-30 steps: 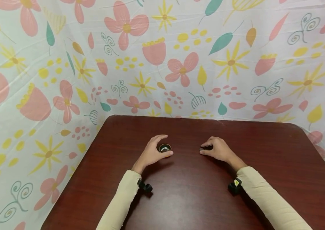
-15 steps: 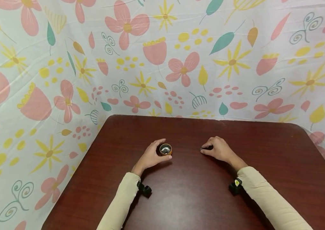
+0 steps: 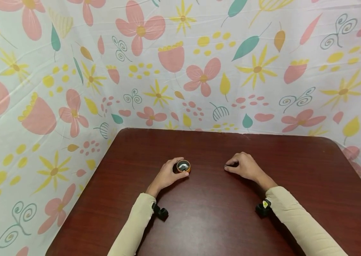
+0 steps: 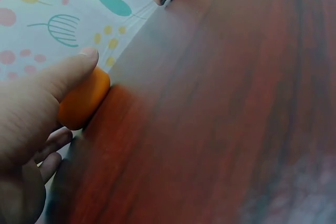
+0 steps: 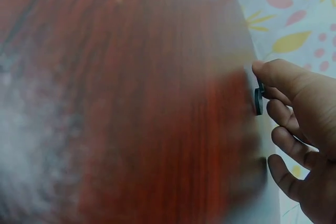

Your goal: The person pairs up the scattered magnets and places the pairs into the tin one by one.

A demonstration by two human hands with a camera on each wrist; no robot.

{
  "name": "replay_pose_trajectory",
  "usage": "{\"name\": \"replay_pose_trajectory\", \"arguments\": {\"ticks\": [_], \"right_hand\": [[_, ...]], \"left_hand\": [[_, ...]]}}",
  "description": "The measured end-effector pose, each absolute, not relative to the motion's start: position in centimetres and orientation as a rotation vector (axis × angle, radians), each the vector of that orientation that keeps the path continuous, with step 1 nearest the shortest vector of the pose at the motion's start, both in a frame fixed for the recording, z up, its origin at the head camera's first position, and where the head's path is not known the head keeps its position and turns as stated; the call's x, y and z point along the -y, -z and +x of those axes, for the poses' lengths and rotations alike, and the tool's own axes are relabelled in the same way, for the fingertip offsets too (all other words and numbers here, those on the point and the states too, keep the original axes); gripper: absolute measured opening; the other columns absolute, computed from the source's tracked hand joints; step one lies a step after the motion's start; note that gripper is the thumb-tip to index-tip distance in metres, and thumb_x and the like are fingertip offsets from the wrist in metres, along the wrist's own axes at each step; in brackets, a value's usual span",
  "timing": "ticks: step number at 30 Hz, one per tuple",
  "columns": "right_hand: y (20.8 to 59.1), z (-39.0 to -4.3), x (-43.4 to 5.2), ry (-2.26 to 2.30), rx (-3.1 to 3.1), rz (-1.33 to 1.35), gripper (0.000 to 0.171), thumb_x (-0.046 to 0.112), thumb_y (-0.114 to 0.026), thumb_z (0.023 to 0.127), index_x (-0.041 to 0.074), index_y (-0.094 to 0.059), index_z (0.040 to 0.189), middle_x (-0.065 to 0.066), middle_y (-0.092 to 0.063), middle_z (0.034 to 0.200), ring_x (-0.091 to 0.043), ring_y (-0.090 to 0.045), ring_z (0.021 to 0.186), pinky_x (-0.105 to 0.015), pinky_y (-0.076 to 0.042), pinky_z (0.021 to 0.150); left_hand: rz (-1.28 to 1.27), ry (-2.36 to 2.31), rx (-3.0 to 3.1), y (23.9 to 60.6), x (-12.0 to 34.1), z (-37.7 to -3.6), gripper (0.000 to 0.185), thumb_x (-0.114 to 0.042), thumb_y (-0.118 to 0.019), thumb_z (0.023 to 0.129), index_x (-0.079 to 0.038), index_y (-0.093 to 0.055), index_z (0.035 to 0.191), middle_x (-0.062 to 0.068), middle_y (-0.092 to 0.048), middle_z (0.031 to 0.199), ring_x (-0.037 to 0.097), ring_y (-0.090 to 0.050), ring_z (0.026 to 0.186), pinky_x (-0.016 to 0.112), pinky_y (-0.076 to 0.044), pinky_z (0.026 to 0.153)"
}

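A small round orange cup [image 3: 183, 166] with a shiny dark inside stands on the table, left of centre. My left hand [image 3: 167, 174] holds it, thumb on the near side and fingers round the far side. In the left wrist view, the thumb lies on the orange wall of the cup [image 4: 84, 100]. To the right, my right hand [image 3: 244, 166] pinches a small dark flat piece between thumb and forefinger, low over the table. In the right wrist view, this dark piece [image 5: 258, 102] looks disc-like; its exact kind is unclear. The other right fingers are loosely bent.
A dark reddish-brown wooden table [image 3: 206, 206] with rounded corners lies under both hands. White floral cloth [image 3: 199, 46] hangs behind and to the left of it. A black wrist camera [image 3: 160, 211] sits on the left sleeve, another black camera [image 3: 262, 209] on the right.
My left thumb and fingers have drawn in from a wide spread around the orange cup and now hold it. My right hand has shifted slightly right, still pinching.
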State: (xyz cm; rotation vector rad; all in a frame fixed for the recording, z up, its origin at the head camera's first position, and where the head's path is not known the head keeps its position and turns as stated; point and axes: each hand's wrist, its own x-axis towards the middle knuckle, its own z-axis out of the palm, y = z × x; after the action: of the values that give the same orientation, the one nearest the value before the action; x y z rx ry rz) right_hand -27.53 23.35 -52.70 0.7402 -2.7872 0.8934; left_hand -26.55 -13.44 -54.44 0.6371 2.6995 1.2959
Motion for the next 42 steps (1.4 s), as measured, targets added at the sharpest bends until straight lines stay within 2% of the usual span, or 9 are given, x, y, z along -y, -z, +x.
{"name": "replay_pose_trajectory", "arguments": {"ticks": [9, 14, 29, 42], "right_hand": [[52.0, -27.3, -23.8, -0.875, 2.791, 0.732, 0.011, 0.025, -0.084, 0.088, 0.019, -0.084, 0.097, 0.009, -0.075, 0.092, -0.02, -0.062, 0.092, -0.045, -0.051, 0.081], [51.8, -27.3, -24.0, -0.843, 2.772, 0.751, 0.01, 0.025, -0.084, 0.087, 0.019, -0.085, 0.095, 0.01, -0.075, 0.09, -0.018, -0.062, 0.09, -0.042, -0.05, 0.079], [50.7, -27.2, -23.8, -0.817, 2.734, 0.78, 0.01, 0.025, -0.086, 0.085, 0.019, -0.084, 0.092, 0.01, -0.074, 0.087, -0.016, -0.059, 0.087, -0.038, -0.048, 0.074], [49.7, -27.9, -21.2, -0.959, 2.665, 0.827, 0.016, 0.03, -0.086, 0.085, 0.02, -0.084, 0.097, 0.007, -0.073, 0.093, -0.016, -0.058, 0.09, -0.035, -0.049, 0.07]], "left_hand": [[0.626, -1.317, -2.693, 54.5, 13.6, -26.7, 0.077, -0.048, -0.083, 0.085, -0.018, -0.052, 0.149, 0.002, -0.057, 0.143, 0.024, -0.053, 0.13, 0.048, -0.046, 0.105], [0.63, -1.322, -2.699, 54.5, 13.7, -26.7, 0.074, -0.046, -0.083, 0.085, -0.018, -0.054, 0.148, 0.001, -0.059, 0.139, 0.023, -0.054, 0.127, 0.047, -0.047, 0.104], [0.642, -1.335, -2.692, 54.4, 13.8, -26.7, 0.072, -0.046, -0.083, 0.085, -0.019, -0.056, 0.145, 0.001, -0.06, 0.138, 0.024, -0.054, 0.129, 0.049, -0.046, 0.106], [0.66, -1.318, -2.7, 54.6, 13.8, -26.9, 0.072, -0.048, -0.082, 0.084, -0.019, -0.057, 0.146, 0.001, -0.06, 0.14, 0.025, -0.052, 0.132, 0.049, -0.044, 0.108]]}}
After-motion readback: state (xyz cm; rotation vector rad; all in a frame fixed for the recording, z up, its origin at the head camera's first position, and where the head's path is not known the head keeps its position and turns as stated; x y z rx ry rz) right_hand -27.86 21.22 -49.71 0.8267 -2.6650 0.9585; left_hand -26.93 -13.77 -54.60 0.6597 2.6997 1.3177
